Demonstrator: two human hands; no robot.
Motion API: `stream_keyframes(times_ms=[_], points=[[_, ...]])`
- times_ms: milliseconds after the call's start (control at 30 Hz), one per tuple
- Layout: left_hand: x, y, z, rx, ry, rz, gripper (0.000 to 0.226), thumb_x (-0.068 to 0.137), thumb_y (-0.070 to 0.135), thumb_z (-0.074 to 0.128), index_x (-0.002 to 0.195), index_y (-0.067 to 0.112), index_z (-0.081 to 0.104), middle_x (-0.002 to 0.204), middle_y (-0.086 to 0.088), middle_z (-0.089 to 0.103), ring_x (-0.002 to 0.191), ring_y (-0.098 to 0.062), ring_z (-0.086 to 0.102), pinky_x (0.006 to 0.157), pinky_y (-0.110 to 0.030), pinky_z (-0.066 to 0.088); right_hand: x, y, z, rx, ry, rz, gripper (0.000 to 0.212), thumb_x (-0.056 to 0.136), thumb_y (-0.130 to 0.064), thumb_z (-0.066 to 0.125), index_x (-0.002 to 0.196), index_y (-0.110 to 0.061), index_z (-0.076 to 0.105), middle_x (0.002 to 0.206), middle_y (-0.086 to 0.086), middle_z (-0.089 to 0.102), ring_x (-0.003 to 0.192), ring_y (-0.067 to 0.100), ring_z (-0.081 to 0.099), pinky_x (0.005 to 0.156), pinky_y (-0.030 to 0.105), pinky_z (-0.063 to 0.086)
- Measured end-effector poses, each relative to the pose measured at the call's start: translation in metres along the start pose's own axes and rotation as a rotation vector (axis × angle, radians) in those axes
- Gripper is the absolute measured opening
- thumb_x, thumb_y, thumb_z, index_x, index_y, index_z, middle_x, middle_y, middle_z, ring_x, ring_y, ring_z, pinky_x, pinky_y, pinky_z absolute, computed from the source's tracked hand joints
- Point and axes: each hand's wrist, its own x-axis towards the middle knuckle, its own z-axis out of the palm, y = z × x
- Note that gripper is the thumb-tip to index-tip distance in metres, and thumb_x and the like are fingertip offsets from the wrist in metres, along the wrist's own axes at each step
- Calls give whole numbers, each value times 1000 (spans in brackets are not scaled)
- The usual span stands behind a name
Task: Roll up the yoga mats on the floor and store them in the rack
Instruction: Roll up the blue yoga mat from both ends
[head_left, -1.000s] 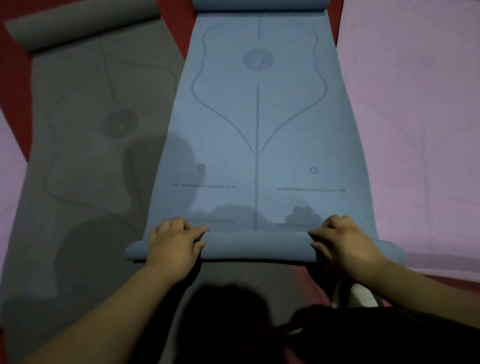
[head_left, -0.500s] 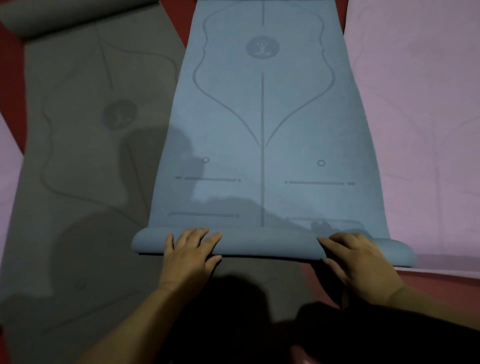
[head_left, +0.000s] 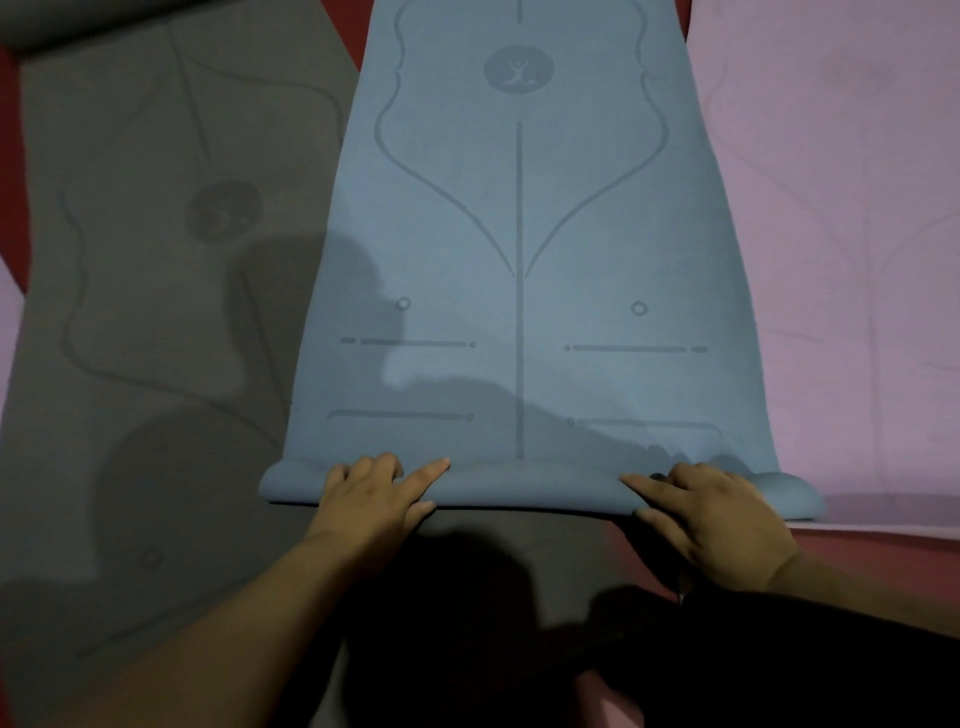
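Blue mat (head_left: 519, 260) barely started: thin roll at near end, left hand (head_left: 371, 499) and right hand (head_left: 711, 512) fingers spread flat on it. Grey mat (head_left: 156, 260), pink mat (head_left: 841, 208) unrolled; rack unseen.

The blue mat (head_left: 519, 234) (far end) and the grey mat (head_left: 171, 260) run off frame.

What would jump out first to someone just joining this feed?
The blue yoga mat fills the centre, with its near end curled into a short roll. The left hand and right hand press flat on that roll, one toward each end. A grey mat lies flat to its left, partly under it, and a pink mat to its right.
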Motion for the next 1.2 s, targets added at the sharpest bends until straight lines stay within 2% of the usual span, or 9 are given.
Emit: stream_keyframes(times_ms=[67, 200, 267, 400, 533, 800, 1000, 1100, 1200], points=[[2, 1, -13, 10, -18, 2, 63, 92, 66, 15, 150, 53, 36, 92, 5, 47, 82, -20, 53, 74, -37, 33, 1, 4, -1, 33, -37, 5, 54, 102, -64, 29, 139, -41, 60, 85, -7, 53, 74, 21, 60, 64, 38, 54], [-2, 2, -39, -31, -141, 20, 80, 80, 77, -18, 154, 58, 3, 106, 7, 48, 100, -18, 53, 83, -37, 34, 2, 10, -5, 54, -51, 33, 61, 101, -69, 20, 139, -42, 60, 82, -8, 54, 75, 21, 58, 66, 41, 53], [-6, 4, -46, -61, -169, 38, 89, 73, 79, -30, 153, 58, 2, 107, 7, 52, 101, -18, 56, 81, -37, 35, 0, 12, -8, 74, -61, 55, 65, 99, -72, 16, 138, -44, 60, 80, -9, 55, 77, 20, 59, 69, 41, 52], [-21, 15, -51, -111, -204, 30, 82, 78, 77, -17, 154, 58, 9, 111, 7, 59, 105, -19, 58, 87, -39, 38, -3, 15, -12, 104, -143, 46, 76, 92, -81, 5, 139, -50, 56, 85, -9, 59, 86, 20, 64, 76, 37, 51], [-29, 23, -48, -142, -187, -15, 95, 70, 83, -25, 152, 61, 17, 113, 9, 61, 108, -18, 58, 86, -37, 34, 3, 19, -15, 115, -265, 41, 67, 87, -79, 8, 142, -63, 43, 97, -14, 57, 102, 14, 64, 86, 32, 48], [-9, 27, -25, -173, -278, -113, 47, 106, 57, 15, 153, 59, 19, 127, 10, 60, 118, -19, 51, 94, -41, 31, 20, 23, -8, 114, -324, 82, 45, 98, -66, 41, 143, -60, 44, 129, -15, 60, 120, 11, 59, 93, 27, 44], [-3, 25, -9, -98, -238, -96, 48, 108, 51, 17, 155, 56, 13, 125, 6, 58, 114, -22, 48, 90, -41, 32, 28, 26, -5, 121, -185, 45, 55, 89, -71, 47, 130, -40, 66, 108, -6, 64, 102, 23, 61, 87, 36, 48], [-1, 25, -7, -171, -189, -176, 45, 105, 56, 28, 150, 59, 28, 115, 8, 45, 109, -17, 43, 91, -38, 31, 30, 24, -7, 135, -169, 34, 41, 91, -53, 67, 127, -32, 68, 108, -3, 66, 101, 25, 63, 87, 37, 47], [0, 32, -9, -217, 7, -243, 41, 97, 56, 53, 138, 56, 50, 109, 12, 42, 108, -15, 41, 90, -37, 22, 29, 26, -8, 171, -181, 57, 40, 91, -51, 70, 126, -32, 67, 115, -5, 68, 107, 20, 64, 91, 36, 49]])
